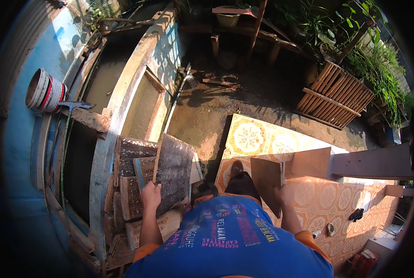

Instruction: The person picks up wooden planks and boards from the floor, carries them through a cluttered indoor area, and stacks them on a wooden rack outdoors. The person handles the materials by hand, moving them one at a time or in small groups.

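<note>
Head view, dark board (176, 164) touching left hand (150, 195), brown board (266, 180) beside right hand (286, 196)

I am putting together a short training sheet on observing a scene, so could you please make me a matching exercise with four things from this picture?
Things:
1. Bucket
2. Grey board
3. Slatted rack
4. Brown board

Places and colours:
A. At the right hand
B. White with a red band, at the left of the picture
C. At the upper right of the picture, near green plants
D. Gripped at its edge by the left hand

Right pairs: 1-B, 2-D, 3-C, 4-A.
</note>
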`<state>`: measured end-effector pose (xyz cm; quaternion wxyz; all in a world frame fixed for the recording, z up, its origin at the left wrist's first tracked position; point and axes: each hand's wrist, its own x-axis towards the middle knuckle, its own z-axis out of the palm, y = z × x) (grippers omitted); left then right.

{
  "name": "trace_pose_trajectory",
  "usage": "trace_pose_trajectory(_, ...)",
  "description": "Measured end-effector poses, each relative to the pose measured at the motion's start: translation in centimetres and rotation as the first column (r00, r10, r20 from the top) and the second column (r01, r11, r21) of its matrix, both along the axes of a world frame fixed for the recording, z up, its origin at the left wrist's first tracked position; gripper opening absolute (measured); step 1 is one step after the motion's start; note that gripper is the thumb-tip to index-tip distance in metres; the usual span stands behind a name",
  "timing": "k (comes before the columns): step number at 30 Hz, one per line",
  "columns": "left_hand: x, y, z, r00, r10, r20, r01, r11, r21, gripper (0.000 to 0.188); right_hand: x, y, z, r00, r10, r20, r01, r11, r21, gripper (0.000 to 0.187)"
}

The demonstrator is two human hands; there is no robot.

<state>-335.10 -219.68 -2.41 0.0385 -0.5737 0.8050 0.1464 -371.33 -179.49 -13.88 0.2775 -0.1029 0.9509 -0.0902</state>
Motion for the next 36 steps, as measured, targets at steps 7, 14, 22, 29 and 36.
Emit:
trace_pose_trajectory(7, -8.0, -6.9, -0.4, 0.993, 0.107, -0.046, -0.105, 0.993, 0.052, 0.032, -7.6, -7.2, 0.1, 0.994, 0.107, 0.018, -0.106, 0.993, -0.058, 0.031)
trace_pose_trajectory(14, -14.0, -14.8, -5.9, 0.998, 0.022, -0.057, -0.020, 0.999, 0.030, 0.027, -11.7, -13.9, 2.8, 0.988, 0.154, 0.017, -0.154, 0.988, -0.017, 0.028)
trace_pose_trajectory(22, -17.0, -24.3, -17.6, 0.986, -0.063, -0.156, 0.079, 0.992, 0.099, 0.027, -12.4, -21.0, 1.7, 0.998, 0.068, -0.001, -0.068, 0.995, 0.066, 0.033)
trace_pose_trajectory(29, -17.4, -29.7, -27.3, 0.968, -0.005, -0.249, 0.051, 0.982, 0.181, 0.027, -11.8, -28.4, 2.6, 1.000, -0.006, 0.010, 0.005, 0.994, 0.107, 0.035)
trace_pose_trajectory(36, -17.8, -33.9, -33.1, 0.966, -0.014, -0.259, 0.075, 0.971, 0.227, 0.026, -10.3, -32.4, 2.6, 0.997, 0.077, 0.025, -0.079, 0.988, 0.131, 0.039)
